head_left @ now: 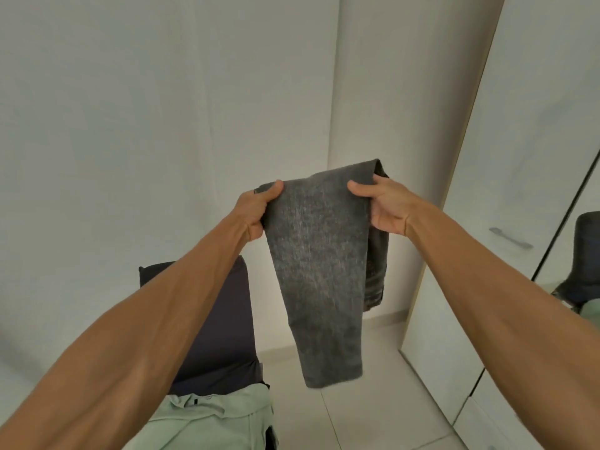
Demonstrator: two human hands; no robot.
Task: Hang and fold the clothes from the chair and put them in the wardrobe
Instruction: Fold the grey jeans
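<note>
A pair of dark grey jeans (pixel 321 264) hangs folded lengthwise in mid-air in front of me, its lower end dangling above the floor. My left hand (pixel 256 209) grips the fold's left top corner, thumb on the front. My right hand (pixel 380 206) grips the right top edge, with a second layer of denim hanging behind it. Below my left arm stands the dark chair (pixel 224 323), with a pale mint green garment (pixel 211 420) lying on its seat. The white wardrobe (pixel 506 177) stands at the right, its doors shut.
A white wall fills the left and middle of the view. Pale floor tiles (pixel 367 414) run between the chair and the wardrobe. A silver handle (pixel 509 237) sits on the wardrobe door. A mirror panel (pixel 584 254) at the far right reflects a dark shape.
</note>
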